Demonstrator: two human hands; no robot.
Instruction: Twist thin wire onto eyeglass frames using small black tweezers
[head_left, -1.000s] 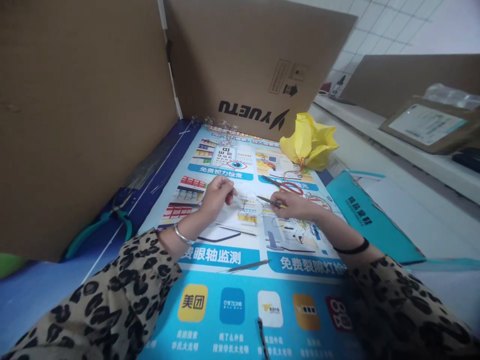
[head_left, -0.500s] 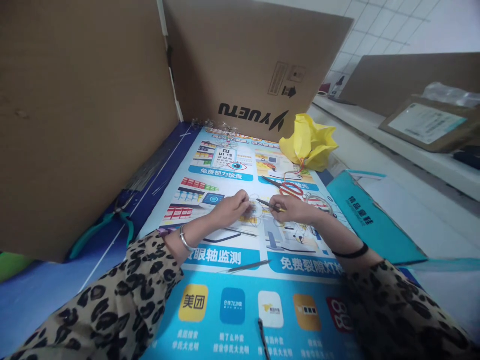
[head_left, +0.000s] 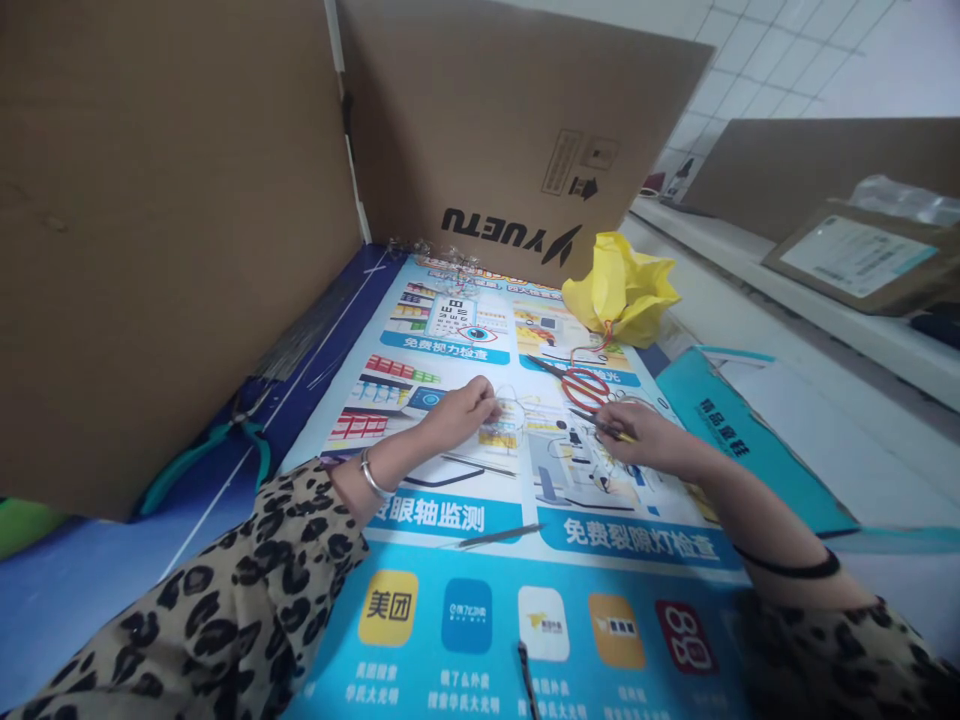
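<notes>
My left hand (head_left: pixel 469 415) is closed in a pinch on a thin looped wire (head_left: pixel 511 408), which sticks out to the right of the fingertips. Closed around a small pointed tool (head_left: pixel 596 423) with a dark tip and a yellowish handle, my right hand (head_left: pixel 641 437) is to the right, apart from the wire. The tool points left and its exact kind cannot be made out. Just beyond it lie scissors (head_left: pixel 585 388) with red handles. Fine wire pieces (head_left: pixel 574 440) are scattered on the printed poster below.
Cardboard panels (head_left: pixel 517 130) stand at the left and back. A yellow crumpled paper shape (head_left: pixel 622 285) sits at the far right, near a teal box piece (head_left: pixel 739 430). At the left are teal-handled pliers (head_left: pixel 244 425) and a bundle of thin wires (head_left: pixel 289 345).
My right hand has moved right with the pointed tool, away from the wire in my left hand. My left hand stays nearly in place.
</notes>
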